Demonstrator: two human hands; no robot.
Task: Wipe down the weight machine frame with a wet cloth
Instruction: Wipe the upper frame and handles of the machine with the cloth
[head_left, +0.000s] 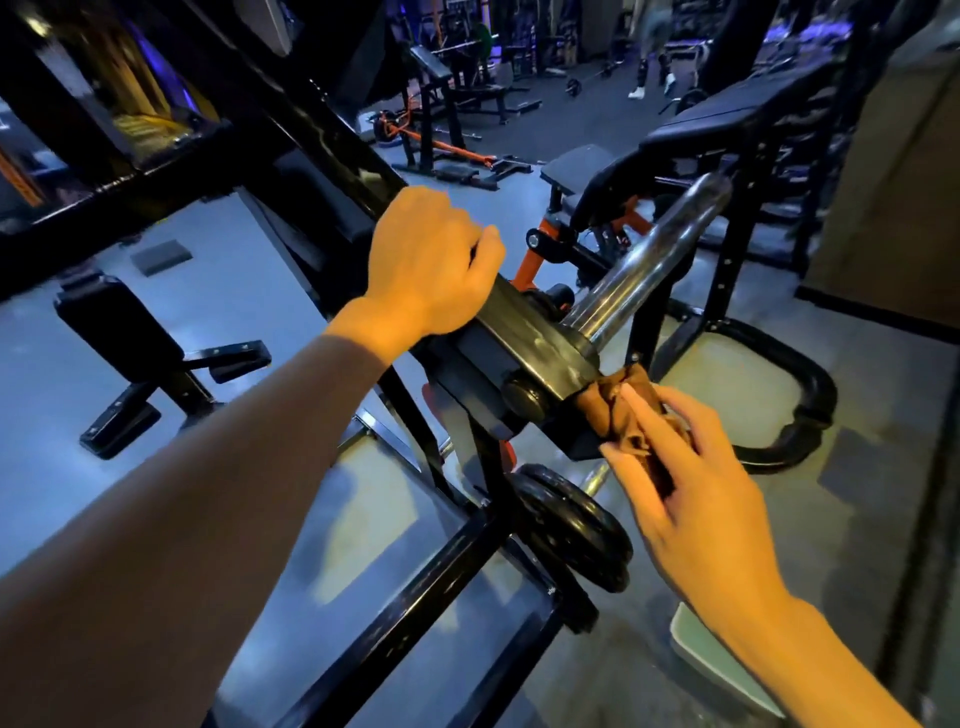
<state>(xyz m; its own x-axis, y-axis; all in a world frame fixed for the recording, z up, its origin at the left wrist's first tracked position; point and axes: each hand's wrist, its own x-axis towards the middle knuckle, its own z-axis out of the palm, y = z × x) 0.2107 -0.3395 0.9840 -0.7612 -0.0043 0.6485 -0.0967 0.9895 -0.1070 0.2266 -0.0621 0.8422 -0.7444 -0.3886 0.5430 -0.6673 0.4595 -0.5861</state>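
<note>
The weight machine's black frame arm (524, 338) runs diagonally through the middle of the view. My left hand (426, 265) grips this arm from above, fingers curled over it. At the arm's lower end my right hand (691, 499) holds a brown cloth (618, 410) and presses it against the black end block. A chrome weight sleeve (654, 265) sticks out from the arm toward the upper right. Black weight plates (576, 530) hang below the arm.
A black padded bench (727, 124) on an orange and black stand is at the upper right. Another black padded seat (119, 332) stands on the grey floor at left. Black base bars (426, 587) cross below. A person stands far back among other machines (649, 57).
</note>
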